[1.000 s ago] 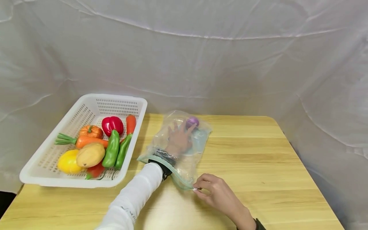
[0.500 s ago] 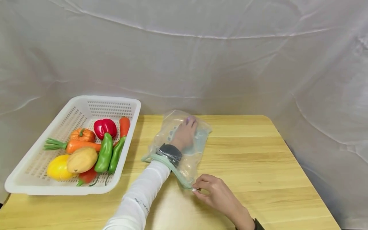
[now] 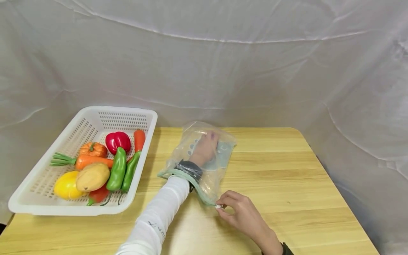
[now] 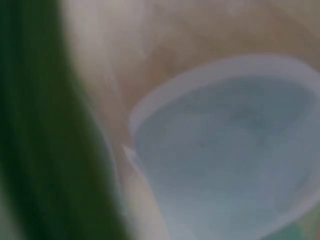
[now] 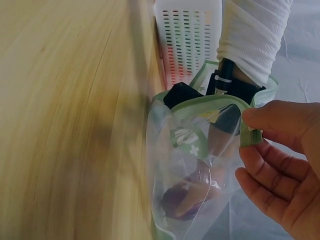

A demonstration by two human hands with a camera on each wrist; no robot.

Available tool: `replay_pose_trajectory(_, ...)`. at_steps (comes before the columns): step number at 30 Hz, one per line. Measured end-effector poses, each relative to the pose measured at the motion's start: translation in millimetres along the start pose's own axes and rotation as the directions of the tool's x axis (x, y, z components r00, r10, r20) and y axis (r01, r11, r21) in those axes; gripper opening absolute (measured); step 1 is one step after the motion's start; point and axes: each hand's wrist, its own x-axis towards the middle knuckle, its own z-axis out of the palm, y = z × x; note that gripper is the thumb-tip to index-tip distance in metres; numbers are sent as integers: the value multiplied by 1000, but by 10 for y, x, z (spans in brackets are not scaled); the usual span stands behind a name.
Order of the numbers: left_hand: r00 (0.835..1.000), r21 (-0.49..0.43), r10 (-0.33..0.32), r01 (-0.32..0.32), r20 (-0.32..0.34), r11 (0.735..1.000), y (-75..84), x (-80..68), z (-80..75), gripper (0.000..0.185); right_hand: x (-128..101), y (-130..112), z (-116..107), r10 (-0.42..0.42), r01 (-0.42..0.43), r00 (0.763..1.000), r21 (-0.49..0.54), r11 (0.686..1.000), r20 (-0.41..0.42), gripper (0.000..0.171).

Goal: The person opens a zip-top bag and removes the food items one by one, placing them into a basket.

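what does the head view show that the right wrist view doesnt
Only the head view shows the vegetables in the white basket: a red pepper, a potato and others. It also shows the whole wooden table and the left hand deep inside the clear bag.

Only the right wrist view shows a purple vegetable at the bottom of the bag, and the green zip rim up close.

Both show the right hand pinching the bag's rim, the white sleeve, the basket and the tabletop.

Soft even light, left-wrist view blurred
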Motion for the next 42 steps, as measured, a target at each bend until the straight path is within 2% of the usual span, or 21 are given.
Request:
replay_pose_trajectory(4, 999, -51, -31, 29, -39, 998, 20, -48, -20, 44, 1, 1, 6, 19, -20, 1000, -14, 1000, -21, 16)
replay_pose_trajectory(8, 997, -5, -58, 57, -60, 998, 116, -156, -80, 36, 10, 13, 7, 59, -60, 998, -31, 998, -35, 16)
replay_pose_trajectory(10, 995, 12, -86, 87, -56, 996, 203, -235, -116, 45, 15, 23, -1, 77, -78, 996, -38, 996, -48, 16)
replay_pose_trajectory(13, 989, 7, -144, 145, -7, 989, 364, -374, -193, 68, 32, 41, -31, 90, -94, 993, -53, 994, -75, 17)
replay_pose_trajectory(16, 978, 14, -188, 188, 86, 982, 495, -514, -268, 81, 46, 63, -78, 101, -107, 990, -65, 992, -101, 18)
replay_pose_trajectory(20, 968, 134, -153, 128, 198, 983, 558, -722, -404, 77, 50, 87, -159, 128, -144, 981, -107, 984, -145, 20)
replay_pose_trajectory(23, 970, 162, -83, 46, 229, 986, 552, -946, -512, 63, 39, 98, -219, 152, -178, 973, -146, 973, -173, 20)
replay_pose_trajectory(25, 971, 143, -28, -7, 239, 990, 551, -1124, -597, 44, 26, 102, -252, 174, -205, 967, -166, 965, -183, 20)
replay_pose_trajectory(27, 976, 88, 42, -62, 212, 994, 551, -1307, -677, 29, 11, 106, -279, 197, -230, 961, -169, 958, -191, 19)
replay_pose_trajectory(30, 977, 17, 137, -142, 163, 990, 557, -1562, -812, 22, -22, 122, -312, 221, -254, 955, -165, 953, -196, 19)
replay_pose_trajectory(34, 973, -114, 220, -211, 76, 971, 530, -1859, -1000, 41, -58, 142, -344, 237, -273, 950, -175, 946, -201, 18)
replay_pose_trajectory(36, 969, -174, 247, -240, 21, 955, 495, -1984, -1090, 45, -74, 152, -360, 249, -288, 946, -186, 939, -209, 18)
replay_pose_trajectory(39, 961, -221, 255, -274, -108, 936, 390, -2151, -1188, 45, -90, 166, -391, 252, -294, 943, -191, 936, -220, 19)
replay_pose_trajectory(42, 946, -241, 198, -262, -258, 935, 208, -2285, -1254, 44, -106, 188, -427, 237, -285, 943, -199, 938, -234, 21)
